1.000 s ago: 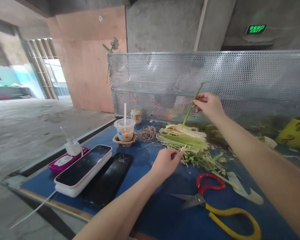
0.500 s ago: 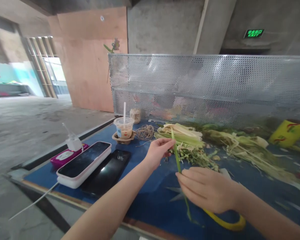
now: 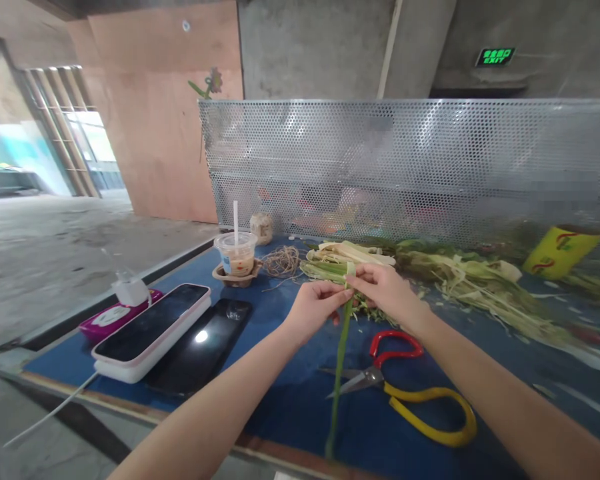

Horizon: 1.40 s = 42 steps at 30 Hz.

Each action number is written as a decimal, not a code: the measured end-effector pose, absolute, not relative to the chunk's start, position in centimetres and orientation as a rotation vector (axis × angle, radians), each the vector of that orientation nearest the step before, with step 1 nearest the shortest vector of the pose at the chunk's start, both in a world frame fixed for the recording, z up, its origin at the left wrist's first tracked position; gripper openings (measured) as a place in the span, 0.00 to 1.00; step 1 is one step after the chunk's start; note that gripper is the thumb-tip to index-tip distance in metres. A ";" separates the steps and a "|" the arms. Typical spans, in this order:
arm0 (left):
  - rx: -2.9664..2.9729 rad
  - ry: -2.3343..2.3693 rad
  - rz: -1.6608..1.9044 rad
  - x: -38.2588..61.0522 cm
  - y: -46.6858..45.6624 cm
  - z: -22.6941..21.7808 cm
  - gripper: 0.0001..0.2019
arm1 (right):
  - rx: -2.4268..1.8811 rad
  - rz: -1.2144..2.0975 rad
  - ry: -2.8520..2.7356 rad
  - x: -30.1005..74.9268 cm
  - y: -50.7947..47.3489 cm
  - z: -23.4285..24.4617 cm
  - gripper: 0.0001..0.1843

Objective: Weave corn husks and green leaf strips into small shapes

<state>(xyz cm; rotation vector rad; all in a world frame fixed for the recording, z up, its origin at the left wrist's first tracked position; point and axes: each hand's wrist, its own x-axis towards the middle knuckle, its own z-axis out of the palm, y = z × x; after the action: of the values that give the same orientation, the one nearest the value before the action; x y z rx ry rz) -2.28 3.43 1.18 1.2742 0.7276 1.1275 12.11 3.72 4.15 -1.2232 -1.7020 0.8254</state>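
A long green strip of plant leaf or husk [image 3: 341, 360] hangs down from my two hands over the blue table. My left hand [image 3: 317, 308] pinches it near its upper end. Right beside it, my right hand [image 3: 383, 288] also pinches the strip, close to its folded-looking top. Below the hands lie scissors [image 3: 373, 377] with one red and one yellow handle, blades apart, and the strip passes in front of them. Behind my fingers is a pile of pale green husks [image 3: 353, 253], partly hidden by my right hand.
On the left are a white-cased phone [image 3: 153, 330], a black phone [image 3: 203, 347] and a purple power strip [image 3: 117, 315]. A drink cup with straw [image 3: 236, 253] stands near tangled twine [image 3: 283, 261]. More husks [image 3: 473, 283] and a yellow packet [image 3: 560, 252] lie right, before a perforated metal screen [image 3: 380, 160].
My right hand has moved up along the strip to meet my left hand near the top. The scissors have come into fuller view. The camera view has shifted slightly.
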 end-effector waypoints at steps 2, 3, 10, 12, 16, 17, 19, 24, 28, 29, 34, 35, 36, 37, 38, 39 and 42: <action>1.255 0.740 1.098 -2.3 3.4 1.2 0.12 | -1.157 0.921 -1.682 12.3 4.0 3.8 0.14; 1.247 0.741 1.081 -2.2 3.4 1.2 0.12 | -1.126 0.965 -1.660 12.5 4.0 3.6 0.14; 1.300 0.684 1.006 -2.1 3.5 1.4 0.12 | -0.978 1.142 -1.468 13.2 4.0 2.3 0.15; 1.367 0.670 0.981 -2.3 3.4 1.6 0.11 | -0.939 1.144 -1.394 13.1 4.0 2.2 0.15; 1.459 0.664 0.975 -2.6 3.2 1.9 0.09 | -0.869 1.084 -1.267 13.1 4.1 2.4 0.16; 1.464 0.664 0.978 -2.6 3.2 1.9 0.09 | -0.859 1.062 -1.245 13.2 4.1 2.5 0.16; 1.465 0.671 0.983 -2.5 3.3 1.7 0.09 | -0.854 1.025 -1.216 13.5 4.1 2.5 0.16; 1.401 0.736 1.043 -2.3 3.4 1.3 0.12 | -0.909 0.995 -1.257 13.6 4.0 2.1 0.13; 1.382 0.725 1.108 -2.2 3.5 1.0 0.10 | -1.000 1.055 -1.412 13.2 3.7 1.9 0.13; 1.387 0.733 1.112 -2.2 3.5 1.0 0.09 | -1.013 1.067 -1.430 13.1 3.6 1.9 0.13; 1.419 0.731 1.072 -2.1 3.8 0.9 0.07 | -1.021 1.116 -1.389 13.1 3.7 1.5 0.13; 1.446 0.736 1.072 -2.2 3.9 0.9 0.08 | -1.015 1.132 -1.370 13.2 3.8 1.4 0.13; 1.489 0.752 1.073 -2.2 3.9 0.9 0.09 | -1.010 1.151 -1.351 13.2 3.9 1.3 0.12; 1.548 0.778 1.075 -2.3 3.9 0.9 0.10 | -1.006 1.170 -1.332 13.3 3.9 1.2 0.12; 1.622 0.808 1.082 -2.4 3.9 0.8 0.10 | -1.005 1.189 -1.315 13.3 3.9 1.1 0.12; 1.712 0.838 1.091 -2.5 3.8 0.8 0.11 | -1.006 1.205 -1.299 13.3 4.0 1.0 0.12; 2.050 0.917 1.088 -2.6 3.1 0.9 0.14 | -1.024 1.222 -1.254 13.3 4.0 1.2 0.13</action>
<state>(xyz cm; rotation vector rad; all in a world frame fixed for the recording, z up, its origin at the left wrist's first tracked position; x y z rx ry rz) -2.61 3.13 0.86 2.0497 0.9168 1.0878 13.35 3.98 1.16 -1.0241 -1.2542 1.2217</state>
